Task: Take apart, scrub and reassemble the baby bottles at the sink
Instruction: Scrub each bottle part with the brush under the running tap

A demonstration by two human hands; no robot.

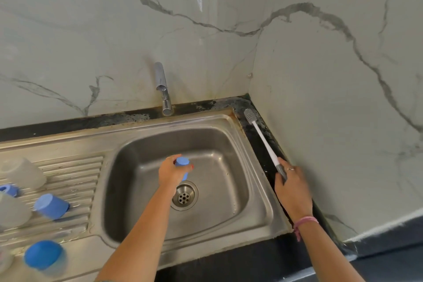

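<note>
My left hand (174, 173) is over the sink basin (146, 192), just above and left of the drain (184, 195). Its fingers are curled round a blue bottle part (182, 162); whether this is a cap or a whole bottle I cannot tell, since the hand covers most of it.

My right hand (291, 186) is at the right edge of the sink, over the dark counter (272, 171) strip. Its fingers are closed on the grey grip of the bottle brush (263, 142). The white shaft runs up and away from the hand along the counter strip, and the grey brush head lies near the back corner, beside the wall (320, 75). A ring shows on one finger; a pink band (305, 222) is on the wrist.

The tap (163, 89) stands at the back rim of the sink, spout pointing toward the basin. No running water visible.

On the ribbed drainboard (75, 181) to the left of the basin:
- a clear bottle body (23, 173), lying tilted, blurred;
- a blue ring (9, 190) just beside it;
- a blue cap (51, 206) on its side;
- another blue cap (43, 254) nearer me, at the front edge;
- further clear pieces at the far left edge, too blurred to identify.

The walls behind and to the right are pale marble-pattern panels with grey veins.
</note>
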